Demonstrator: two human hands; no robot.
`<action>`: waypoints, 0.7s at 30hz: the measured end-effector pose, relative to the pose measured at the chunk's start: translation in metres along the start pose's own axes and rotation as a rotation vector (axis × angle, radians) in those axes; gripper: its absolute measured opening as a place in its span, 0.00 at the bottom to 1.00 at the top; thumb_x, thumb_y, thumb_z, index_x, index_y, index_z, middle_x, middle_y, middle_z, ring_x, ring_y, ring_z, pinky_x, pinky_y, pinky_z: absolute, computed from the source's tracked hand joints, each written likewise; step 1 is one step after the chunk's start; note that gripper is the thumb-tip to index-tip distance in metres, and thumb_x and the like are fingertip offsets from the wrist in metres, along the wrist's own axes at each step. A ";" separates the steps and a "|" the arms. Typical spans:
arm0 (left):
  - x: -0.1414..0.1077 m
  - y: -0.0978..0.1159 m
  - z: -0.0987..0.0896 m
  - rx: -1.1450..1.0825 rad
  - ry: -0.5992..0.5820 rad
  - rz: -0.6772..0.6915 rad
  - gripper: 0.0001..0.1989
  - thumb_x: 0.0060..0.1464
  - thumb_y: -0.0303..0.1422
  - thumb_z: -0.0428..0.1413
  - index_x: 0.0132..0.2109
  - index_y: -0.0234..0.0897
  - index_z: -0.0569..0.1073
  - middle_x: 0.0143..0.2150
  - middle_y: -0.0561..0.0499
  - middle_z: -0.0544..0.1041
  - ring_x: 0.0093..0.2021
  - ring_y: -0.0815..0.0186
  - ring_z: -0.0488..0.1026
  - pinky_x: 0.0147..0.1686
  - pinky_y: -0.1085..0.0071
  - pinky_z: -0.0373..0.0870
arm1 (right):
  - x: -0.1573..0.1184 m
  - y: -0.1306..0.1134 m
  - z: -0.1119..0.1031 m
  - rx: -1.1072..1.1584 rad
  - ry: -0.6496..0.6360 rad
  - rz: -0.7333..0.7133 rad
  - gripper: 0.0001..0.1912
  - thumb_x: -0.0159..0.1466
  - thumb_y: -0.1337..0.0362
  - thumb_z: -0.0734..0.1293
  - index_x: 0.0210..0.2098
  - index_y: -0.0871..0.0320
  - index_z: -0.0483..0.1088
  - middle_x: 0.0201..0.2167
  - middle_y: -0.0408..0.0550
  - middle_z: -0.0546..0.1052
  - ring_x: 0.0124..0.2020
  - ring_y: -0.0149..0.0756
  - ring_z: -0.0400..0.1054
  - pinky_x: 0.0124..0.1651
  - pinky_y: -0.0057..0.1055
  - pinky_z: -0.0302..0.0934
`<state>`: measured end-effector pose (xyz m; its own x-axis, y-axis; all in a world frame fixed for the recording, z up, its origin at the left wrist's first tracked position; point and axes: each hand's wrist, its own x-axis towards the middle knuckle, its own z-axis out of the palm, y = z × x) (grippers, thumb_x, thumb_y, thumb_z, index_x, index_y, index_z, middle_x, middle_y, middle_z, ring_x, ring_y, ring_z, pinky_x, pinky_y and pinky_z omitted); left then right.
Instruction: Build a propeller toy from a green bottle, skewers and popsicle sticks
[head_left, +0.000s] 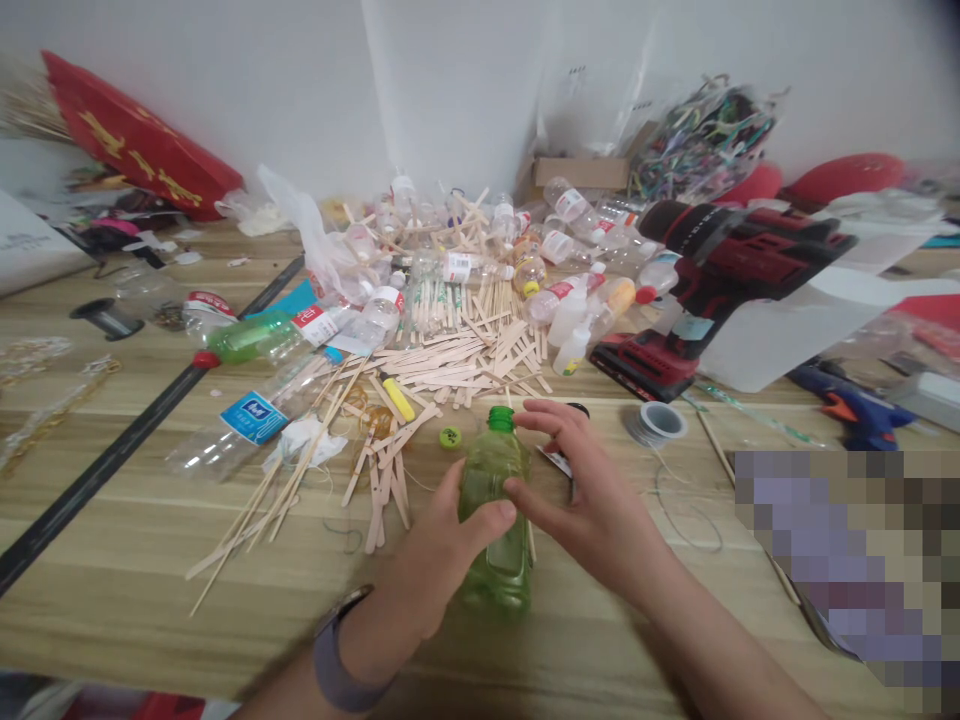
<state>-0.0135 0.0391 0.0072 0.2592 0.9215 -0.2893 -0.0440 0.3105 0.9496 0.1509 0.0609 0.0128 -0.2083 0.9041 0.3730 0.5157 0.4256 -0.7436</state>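
Note:
A green plastic bottle (495, 540) stands uncapped near the table's front edge. My left hand (442, 550) is wrapped round its left side, thumb across the front. On the right, my right hand (577, 480) has its fingers apart, with the thumb at the bottle's front and the fingertips beside the neck. A green cap (450, 437) lies just left of the bottle. Behind it are many flat wooden sticks (450, 362) and a yellow marker (397, 397). A dark object, partly hidden, lies behind my right hand.
A red and black drill (720, 260) stands at the right, near a wire spool (660, 424) and a blue glue gun (855, 400). Clear bottles (360, 320) crowd the back and left. A long black bar (112, 480) crosses the left side.

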 end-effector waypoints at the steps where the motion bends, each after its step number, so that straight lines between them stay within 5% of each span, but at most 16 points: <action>1: 0.000 0.000 0.000 -0.026 0.000 -0.008 0.22 0.54 0.38 0.56 0.56 0.43 0.68 0.56 0.48 0.76 0.54 0.56 0.72 0.54 0.60 0.66 | 0.000 0.000 0.000 0.003 0.000 -0.004 0.19 0.61 0.64 0.66 0.51 0.51 0.63 0.56 0.56 0.66 0.60 0.49 0.60 0.54 0.49 0.61; 12: 0.002 -0.001 0.001 -0.146 0.009 -0.095 0.19 0.51 0.34 0.56 0.51 0.40 0.70 0.42 0.50 0.79 0.43 0.59 0.76 0.41 0.66 0.69 | 0.000 0.000 -0.001 0.038 0.005 0.006 0.13 0.65 0.62 0.64 0.49 0.52 0.65 0.54 0.56 0.67 0.58 0.47 0.62 0.52 0.46 0.62; 21: -0.001 0.001 0.001 -0.132 0.005 -0.071 0.21 0.52 0.37 0.57 0.54 0.40 0.68 0.50 0.48 0.78 0.51 0.56 0.73 0.49 0.63 0.68 | -0.001 0.002 0.000 -0.001 -0.025 -0.020 0.16 0.63 0.62 0.68 0.50 0.52 0.65 0.55 0.55 0.67 0.59 0.48 0.61 0.55 0.48 0.61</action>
<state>-0.0132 0.0389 0.0087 0.2616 0.8970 -0.3564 -0.1520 0.4029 0.9025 0.1515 0.0612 0.0112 -0.2397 0.8960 0.3738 0.5120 0.4438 -0.7355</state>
